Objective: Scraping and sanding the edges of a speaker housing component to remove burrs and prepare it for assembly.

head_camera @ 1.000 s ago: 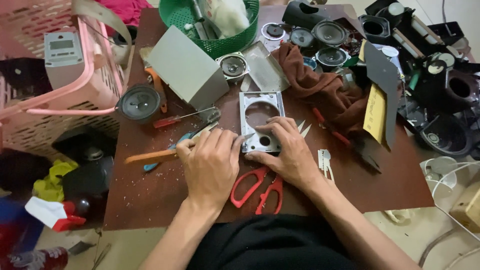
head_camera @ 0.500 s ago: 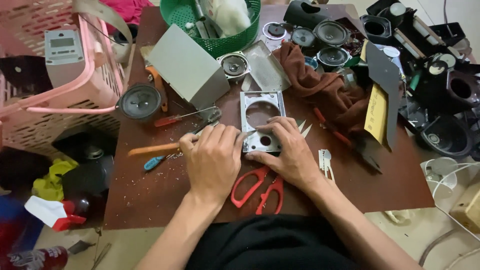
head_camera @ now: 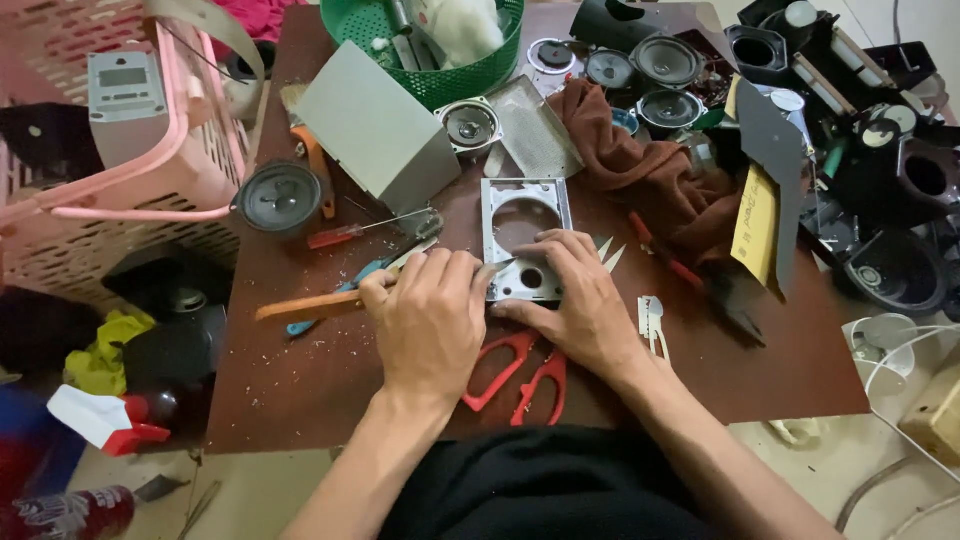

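Firmly, left hand (head_camera: 432, 318) grips the orange-handled knife (head_camera: 305, 306); right hand (head_camera: 575, 300) presses flat, pinning the grey metal panel (head_camera: 522, 205). Best cut away from fingers.

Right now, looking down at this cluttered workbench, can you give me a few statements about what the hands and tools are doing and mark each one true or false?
1. The right hand presses on a grey metal plate with round holes. True.
2. The left hand grips a tool with an orange handle. True.
3. The red-handled scissors are being held open by the left hand. False: they lie on the table below the hands, unheld.
4. The green basket sits at the table's near edge. False: it is at the far edge.
5. The red screwdriver lies untouched. True.
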